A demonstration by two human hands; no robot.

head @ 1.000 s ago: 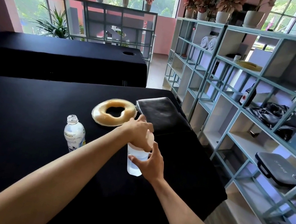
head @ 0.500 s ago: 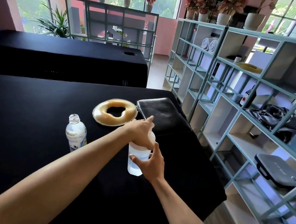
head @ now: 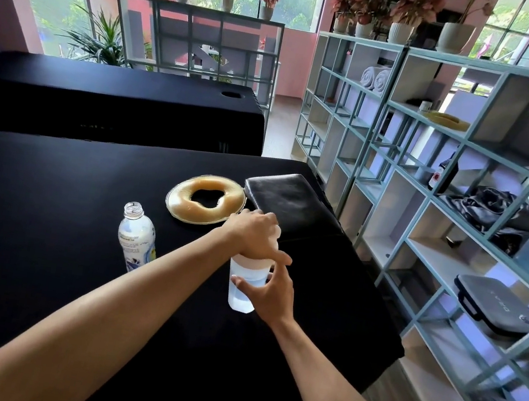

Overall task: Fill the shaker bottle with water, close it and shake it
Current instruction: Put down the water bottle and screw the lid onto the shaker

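Note:
A clear shaker bottle (head: 241,292) stands upright on the black table (head: 47,207), partly filled with water. My left hand (head: 256,235) is clamped over its top, covering the lid, which is hidden under the palm. My right hand (head: 271,290) grips the bottle's body from the right side. To the left stands a small plastic water bottle (head: 136,239) with a white and blue label and no cap on its mouth.
A yellowish gel ring cushion (head: 205,198) lies behind the shaker, with a black padded cushion (head: 288,204) to its right. Open teal shelving (head: 433,178) lines the right side, close to the table's edge. A second black table (head: 109,99) stands further back.
My left hand has turned on the shaker's top, its fingers swinging round to the right. The shaker and my right hand have stayed in place.

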